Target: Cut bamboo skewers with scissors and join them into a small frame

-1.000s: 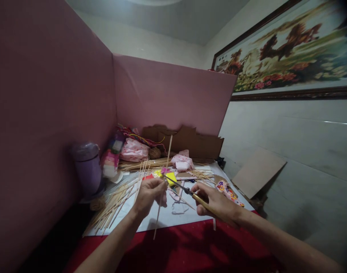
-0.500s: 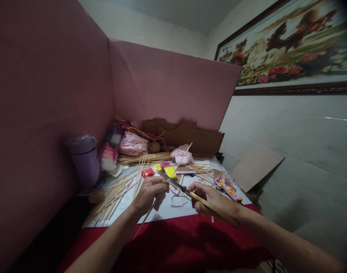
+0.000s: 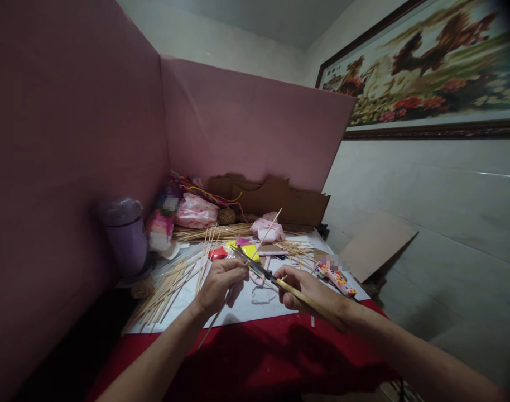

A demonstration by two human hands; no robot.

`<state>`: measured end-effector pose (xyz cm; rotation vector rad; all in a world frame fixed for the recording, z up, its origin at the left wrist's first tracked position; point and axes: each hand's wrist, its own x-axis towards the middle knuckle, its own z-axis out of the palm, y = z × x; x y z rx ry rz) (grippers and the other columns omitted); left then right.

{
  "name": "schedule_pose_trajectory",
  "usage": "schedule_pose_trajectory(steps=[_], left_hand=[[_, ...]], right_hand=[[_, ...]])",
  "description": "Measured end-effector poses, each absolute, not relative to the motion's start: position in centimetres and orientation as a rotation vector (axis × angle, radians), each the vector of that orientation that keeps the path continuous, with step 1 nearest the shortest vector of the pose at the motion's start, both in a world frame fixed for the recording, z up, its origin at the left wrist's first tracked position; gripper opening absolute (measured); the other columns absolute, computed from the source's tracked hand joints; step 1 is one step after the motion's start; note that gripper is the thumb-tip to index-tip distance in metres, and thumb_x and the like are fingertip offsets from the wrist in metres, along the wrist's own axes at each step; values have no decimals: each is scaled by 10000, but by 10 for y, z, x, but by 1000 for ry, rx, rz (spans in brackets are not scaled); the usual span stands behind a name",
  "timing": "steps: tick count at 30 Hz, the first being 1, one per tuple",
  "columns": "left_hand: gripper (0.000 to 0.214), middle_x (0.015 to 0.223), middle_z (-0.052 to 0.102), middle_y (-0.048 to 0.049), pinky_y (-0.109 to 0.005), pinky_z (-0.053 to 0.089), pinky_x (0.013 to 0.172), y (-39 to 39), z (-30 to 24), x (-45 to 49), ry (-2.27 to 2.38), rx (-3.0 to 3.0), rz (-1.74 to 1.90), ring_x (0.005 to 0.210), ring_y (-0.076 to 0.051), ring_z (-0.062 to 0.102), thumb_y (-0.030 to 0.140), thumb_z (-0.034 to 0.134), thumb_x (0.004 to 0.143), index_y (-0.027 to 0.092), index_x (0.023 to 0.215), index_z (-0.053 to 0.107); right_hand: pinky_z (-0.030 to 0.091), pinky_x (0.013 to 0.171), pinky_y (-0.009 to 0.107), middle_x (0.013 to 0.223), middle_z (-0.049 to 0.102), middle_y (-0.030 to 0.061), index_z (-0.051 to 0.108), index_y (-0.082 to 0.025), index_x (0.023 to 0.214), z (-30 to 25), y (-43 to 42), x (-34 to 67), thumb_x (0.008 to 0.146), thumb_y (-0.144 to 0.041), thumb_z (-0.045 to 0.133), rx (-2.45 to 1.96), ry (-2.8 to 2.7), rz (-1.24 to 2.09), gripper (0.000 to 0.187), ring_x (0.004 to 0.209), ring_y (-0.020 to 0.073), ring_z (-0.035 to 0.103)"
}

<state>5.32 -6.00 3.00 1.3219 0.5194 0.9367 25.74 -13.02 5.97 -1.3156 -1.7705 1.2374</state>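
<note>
My left hand (image 3: 219,286) is closed in a pinch on a thin wooden skewer (image 3: 266,230). The skewer slants from low near my wrist up and to the right, past my fingers. My right hand (image 3: 313,296) grips a pair of scissors by their yellowish handle (image 3: 299,297). Their dark blades (image 3: 250,263) point left and meet the skewer just beside my left fingertips. Both hands hover over a white sheet (image 3: 242,312) lying on a red cloth (image 3: 280,363).
Loose skewers (image 3: 167,290) fan across the sheet's left side, and a bundle (image 3: 213,231) lies further back. A purple cup (image 3: 125,234) stands at left. Pink cloth pieces (image 3: 196,211), brown cardboard (image 3: 275,202), coloured scraps (image 3: 249,251) and a patterned tool (image 3: 334,277) lie around. Pink boards (image 3: 246,123) wall the left and back.
A second ago the skewer stood nearly upright in my left hand; it has tilted to slant up and right. The scissors have stayed at the skewer by my left fingers. The view has dipped slightly.
</note>
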Motion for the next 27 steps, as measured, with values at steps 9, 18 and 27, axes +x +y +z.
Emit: schedule_pose_trajectory(steps=[9, 18, 27], left_hand=[[195, 309, 420, 55, -156, 132, 270, -59, 29, 53, 528, 1350, 964, 228, -43, 293, 277, 545, 751, 120, 636, 563], [197, 317, 414, 61, -156, 134, 271, -61, 32, 54, 545, 1359, 983, 233, -36, 278, 279, 536, 759, 125, 636, 551], [195, 319, 407, 66, -156, 130, 278, -62, 33, 54, 581, 1381, 1002, 238, -34, 276, 285, 533, 754, 128, 640, 545]], right_hand=[[309, 494, 201, 698, 511, -22, 454, -185, 927, 54, -127, 260, 603, -712, 614, -1272, -1812, 1188, 639, 568, 90, 390], [283, 475, 200, 677, 493, -32, 429, -191, 918, 55, -128, 254, 599, -727, 601, -1284, -1775, 1206, 647, 543, 80, 365], [304, 489, 204, 683, 498, -21, 436, -185, 900, 59, -128, 253, 546, -749, 616, -1278, -1788, 1197, 690, 579, 95, 385]])
